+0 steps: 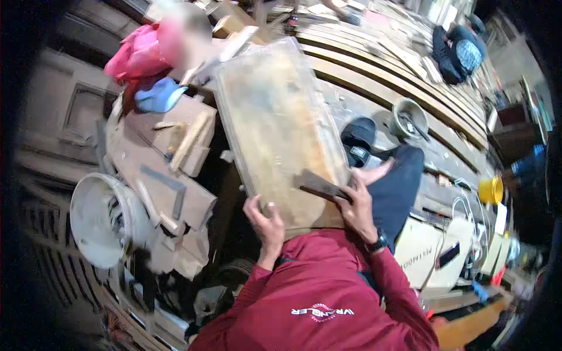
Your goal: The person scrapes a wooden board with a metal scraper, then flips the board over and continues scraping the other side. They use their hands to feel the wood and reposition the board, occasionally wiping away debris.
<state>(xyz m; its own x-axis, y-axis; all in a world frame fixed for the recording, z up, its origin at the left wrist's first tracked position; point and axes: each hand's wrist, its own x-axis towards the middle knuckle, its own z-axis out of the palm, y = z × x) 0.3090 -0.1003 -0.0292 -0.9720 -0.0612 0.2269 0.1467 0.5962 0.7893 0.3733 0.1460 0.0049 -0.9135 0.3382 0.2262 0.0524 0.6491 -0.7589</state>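
A long pale wooden board or panel [275, 128] with a raised edge lies in front of me, its near end against my red shirt. My left hand [266, 225] is at the panel's near left edge, fingers apart and bent, holding nothing that shows. In my right hand [357, 210] is a dark flat bar [319, 186], held by one end over the right part of the panel. Its free end points left. Whether the bar touches the panel, I cannot tell.
A white bucket [99, 219] stands at left, near cardboard [199, 202] with wood pieces and a dark metal square [167, 181]. A grey pot [408, 120] and a black sandal [358, 134] are at right. Other people sit at upper left and upper right.
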